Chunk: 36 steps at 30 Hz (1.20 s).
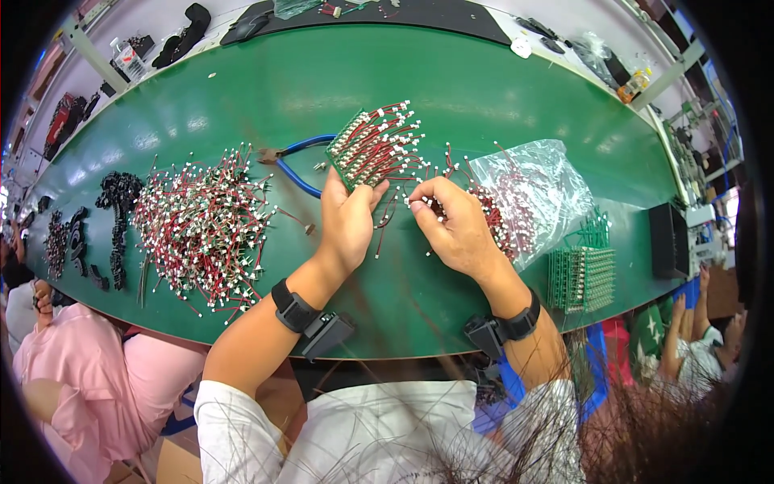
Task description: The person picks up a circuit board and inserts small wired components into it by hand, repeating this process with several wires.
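My left hand grips a green circuit board panel by its lower end, holding it tilted above the table. Rows of red and dark wires with white plugs stick out from the panel toward the right. My right hand is closed in a pinch beside the panel; whatever sits between its thumb and forefinger is too small to make out. Several loose wires hang or lie between the two hands. Under and behind my right hand is a heap of red wires, partly covered by a clear plastic bag.
Blue-handled pliers lie behind my left hand. A large wire heap spreads to the left, with black parts beyond it. On the right are stacked green boards and a black box. Someone in pink sits at left.
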### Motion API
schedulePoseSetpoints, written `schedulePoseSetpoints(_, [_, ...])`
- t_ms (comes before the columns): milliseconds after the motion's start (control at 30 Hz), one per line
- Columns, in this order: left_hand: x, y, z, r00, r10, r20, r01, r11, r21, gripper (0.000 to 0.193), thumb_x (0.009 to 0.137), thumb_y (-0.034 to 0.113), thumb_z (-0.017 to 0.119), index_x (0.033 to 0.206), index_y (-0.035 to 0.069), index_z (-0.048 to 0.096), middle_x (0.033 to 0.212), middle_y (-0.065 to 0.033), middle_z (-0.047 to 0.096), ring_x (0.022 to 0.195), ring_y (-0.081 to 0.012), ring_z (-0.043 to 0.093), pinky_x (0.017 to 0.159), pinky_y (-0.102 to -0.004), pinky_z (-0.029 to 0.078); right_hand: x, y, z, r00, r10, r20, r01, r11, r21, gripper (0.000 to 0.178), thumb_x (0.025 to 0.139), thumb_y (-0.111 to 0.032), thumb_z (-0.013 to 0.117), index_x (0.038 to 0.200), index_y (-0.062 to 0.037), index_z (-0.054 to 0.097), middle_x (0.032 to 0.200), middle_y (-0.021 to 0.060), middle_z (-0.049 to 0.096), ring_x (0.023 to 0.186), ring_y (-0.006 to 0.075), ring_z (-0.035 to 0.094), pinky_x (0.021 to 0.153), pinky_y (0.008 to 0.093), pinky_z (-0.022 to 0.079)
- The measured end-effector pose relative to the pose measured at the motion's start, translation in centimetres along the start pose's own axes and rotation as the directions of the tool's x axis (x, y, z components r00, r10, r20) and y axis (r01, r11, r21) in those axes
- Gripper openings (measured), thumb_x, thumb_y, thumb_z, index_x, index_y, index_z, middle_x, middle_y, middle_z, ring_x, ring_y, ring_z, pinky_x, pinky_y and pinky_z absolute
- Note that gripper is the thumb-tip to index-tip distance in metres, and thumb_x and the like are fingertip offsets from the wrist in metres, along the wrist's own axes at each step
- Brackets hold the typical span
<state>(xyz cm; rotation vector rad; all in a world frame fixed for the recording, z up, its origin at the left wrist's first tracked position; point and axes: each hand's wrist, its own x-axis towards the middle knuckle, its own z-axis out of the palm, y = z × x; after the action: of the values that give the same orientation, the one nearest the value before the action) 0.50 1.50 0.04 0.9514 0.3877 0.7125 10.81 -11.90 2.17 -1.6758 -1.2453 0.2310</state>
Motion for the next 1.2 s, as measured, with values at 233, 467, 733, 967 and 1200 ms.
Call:
schedulePoseSetpoints(233, [-0.1, -0.1, -0.1, 1.000, -0.004, 0.020, 0.004, 1.000, 0.017, 0.052, 0.085, -0.012, 0.037, 0.134, 0.005, 0.043, 0.130, -0.0091, 0.057, 0.117, -0.0215, 0.059, 0.105, -0.0432, 0.046, 0.0, 0.0, 0.2, 1.000, -0.019, 0.007, 0.019, 1.000, -0.009, 0.008, 0.088, -0.005, 0.065, 0.094, -0.0010, 0.062, 0.079, 0.0064, 0.061, 0.061, 0.0101, 0.056, 0.055, 0.0259, 0.044])
schedulePoseSetpoints(467, [-0.4, -0.3, 0.2, 0.987, -0.064, 0.147, 0.071, 0.996, -0.044, 0.055, 0.084, -0.013, 0.037, 0.137, 0.005, 0.043, 0.133, -0.0097, 0.056, 0.121, -0.0211, 0.057, 0.106, -0.0387, 0.046, -0.2, 0.2, 0.5, 0.999, 0.030, -0.022, -0.029, 0.999, 0.038, 0.008, 0.086, -0.004, 0.066, 0.092, -0.0005, 0.061, 0.076, 0.0036, 0.060, 0.060, 0.0073, 0.054, 0.054, 0.0248, 0.043])
schedulePoseSetpoints(733, [-0.2, -0.7, -0.2, 0.978, -0.079, 0.195, 0.081, 0.997, -0.003, 0.057, 0.084, -0.015, 0.042, 0.138, 0.003, 0.041, 0.134, -0.0100, 0.055, 0.123, -0.0206, 0.055, 0.109, -0.0383, 0.043, -0.2, 0.2, 0.5, 0.989, -0.001, -0.150, 0.003, 1.000, 0.015, 0.006, 0.088, -0.004, 0.063, 0.092, 0.0004, 0.061, 0.075, 0.0019, 0.062, 0.060, 0.0039, 0.053, 0.052, 0.0227, 0.043])
schedulePoseSetpoints(967, [-0.3, -1.0, 0.1, 0.936, -0.072, 0.345, 0.087, 0.996, -0.029, 0.053, 0.089, -0.011, 0.049, 0.139, 0.000, 0.039, 0.133, -0.0120, 0.055, 0.124, -0.0211, 0.054, 0.110, -0.0382, 0.041, 0.1, 1.2, 0.7, 0.990, 0.039, -0.132, -0.041, 0.999, -0.012, 0.010, 0.089, -0.005, 0.063, 0.093, 0.0037, 0.062, 0.077, 0.0070, 0.065, 0.065, 0.0074, 0.058, 0.055, 0.0247, 0.049])
schedulePoseSetpoints(1200, [-0.7, -0.7, 0.3, 0.911, -0.045, 0.410, -0.005, 0.993, 0.118, 0.045, 0.094, -0.004, 0.056, 0.137, -0.002, 0.042, 0.133, -0.0109, 0.055, 0.124, -0.0190, 0.054, 0.110, -0.0360, 0.041, 0.3, 1.9, 0.4, 0.983, -0.052, -0.177, 0.036, 0.995, -0.089, 0.010, 0.086, -0.004, 0.065, 0.093, 0.0027, 0.063, 0.083, 0.0133, 0.068, 0.067, 0.0193, 0.066, 0.055, 0.0303, 0.052])
